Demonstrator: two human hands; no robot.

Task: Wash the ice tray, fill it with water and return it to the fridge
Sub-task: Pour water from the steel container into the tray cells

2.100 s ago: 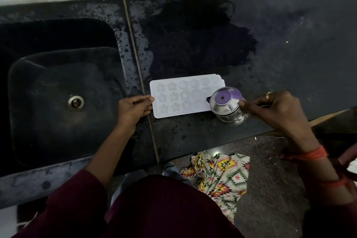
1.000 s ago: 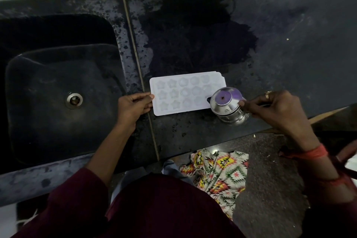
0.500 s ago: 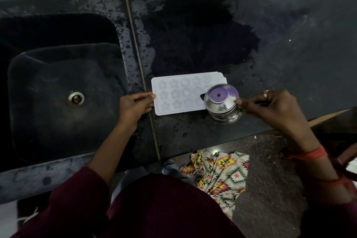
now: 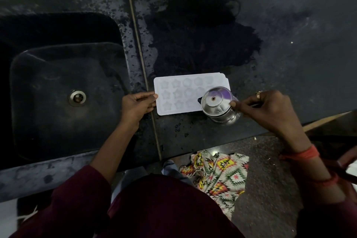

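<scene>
I stand at a dark, wet tabletop (image 4: 270, 31) with a black sink (image 4: 63, 92) on my left. My left hand (image 4: 138, 105) has its fingers (image 4: 148, 96) close together, pinching the left edge of the white tray (image 4: 173, 92) to keep it flat. My right hand (image 4: 270, 110) grips the handle of a small steel jug (image 4: 218, 105), tipped over the tray's right end. The tray lies on the tabletop, just right of the sink.

I think the washing is done and I am filling now. I cannot see if the star and round holes have water in them yet. The fridge trip is left, and no fridge shows here.

I see no words or labels anywhere.
</scene>
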